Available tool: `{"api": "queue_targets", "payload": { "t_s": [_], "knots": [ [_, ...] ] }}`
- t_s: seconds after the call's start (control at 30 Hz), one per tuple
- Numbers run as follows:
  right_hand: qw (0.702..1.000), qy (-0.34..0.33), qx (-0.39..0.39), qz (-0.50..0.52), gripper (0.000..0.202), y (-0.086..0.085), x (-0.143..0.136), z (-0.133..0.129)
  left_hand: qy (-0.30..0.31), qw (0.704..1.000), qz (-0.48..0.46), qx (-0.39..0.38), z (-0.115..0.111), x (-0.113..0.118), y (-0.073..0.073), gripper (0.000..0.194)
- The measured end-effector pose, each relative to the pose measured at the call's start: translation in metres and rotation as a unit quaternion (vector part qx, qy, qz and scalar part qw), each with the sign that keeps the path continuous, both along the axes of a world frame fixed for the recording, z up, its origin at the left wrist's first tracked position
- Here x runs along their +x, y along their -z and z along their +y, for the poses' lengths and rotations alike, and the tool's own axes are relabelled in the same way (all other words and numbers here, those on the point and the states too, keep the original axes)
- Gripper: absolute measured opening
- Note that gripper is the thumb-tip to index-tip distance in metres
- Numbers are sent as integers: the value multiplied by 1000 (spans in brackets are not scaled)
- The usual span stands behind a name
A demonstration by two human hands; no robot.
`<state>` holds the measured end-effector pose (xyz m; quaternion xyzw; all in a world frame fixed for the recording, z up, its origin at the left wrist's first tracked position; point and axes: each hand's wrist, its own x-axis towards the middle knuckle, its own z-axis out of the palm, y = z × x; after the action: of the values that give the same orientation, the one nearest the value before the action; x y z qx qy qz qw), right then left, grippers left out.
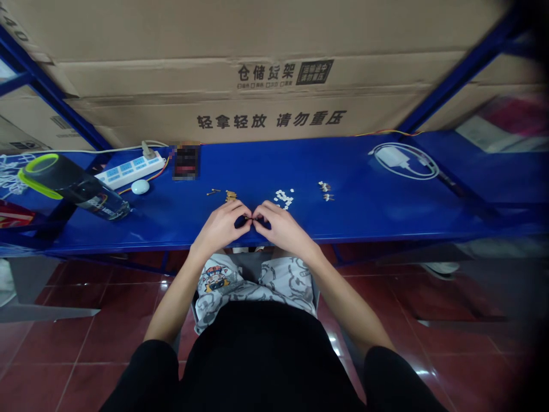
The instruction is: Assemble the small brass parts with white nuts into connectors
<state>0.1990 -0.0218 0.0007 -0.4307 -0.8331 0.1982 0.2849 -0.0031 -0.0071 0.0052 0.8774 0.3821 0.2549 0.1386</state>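
Observation:
Close to the front edge of the blue table [343,220], my left hand [222,229] and my right hand [281,228] meet fingertip to fingertip. Both are closed in a pinch around something tiny, too small and covered to name. Just beyond my left hand lies a small cluster of gold-coloured, screw-like pieces [230,195], with a couple of loose ones [213,191] to its left. Small white pieces [283,198] are scattered beyond my right hand. Farther right sit several small pieces in white and brass [326,191], apart from both hands.
At the left stand a dark bottle [92,191] with a lime-green loop, a white power strip [131,170] and a pale round object [140,186]. A blurred dark box [186,162] lies behind. A white charger with coiled cable [392,157] rests right. Cardboard [150,117] walls the back.

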Motion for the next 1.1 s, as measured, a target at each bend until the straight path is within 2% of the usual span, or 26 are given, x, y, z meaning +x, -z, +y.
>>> {"api": "queue_targets", "payload": {
  "t_s": [0.23,0.4,0.57,0.63,0.83,1.0,1.1],
  "knots": [
    [1000,-3,2,-4,10,4,2,2,15,999,-38,-3,4,-2,5,14],
    [999,23,12,-19,11,2,9,5,14,999,-42,-7,2,-7,4,12],
    [998,53,29,-12,13,5,13,9,2,1000,-29,-8,-5,-30,-2,10],
    [997,65,47,-20,16,7,14,11,-27,999,-25,-3,-5,-46,-3,11],
    [988,106,96,-65,29,13,16,16,-92,995,-21,39,22,-86,3,14],
    [984,123,110,-68,31,10,23,19,-94,994,-6,61,46,-89,6,19],
    [975,173,120,-68,29,-1,41,21,-99,993,-3,67,48,-86,5,18]
  ]
}}
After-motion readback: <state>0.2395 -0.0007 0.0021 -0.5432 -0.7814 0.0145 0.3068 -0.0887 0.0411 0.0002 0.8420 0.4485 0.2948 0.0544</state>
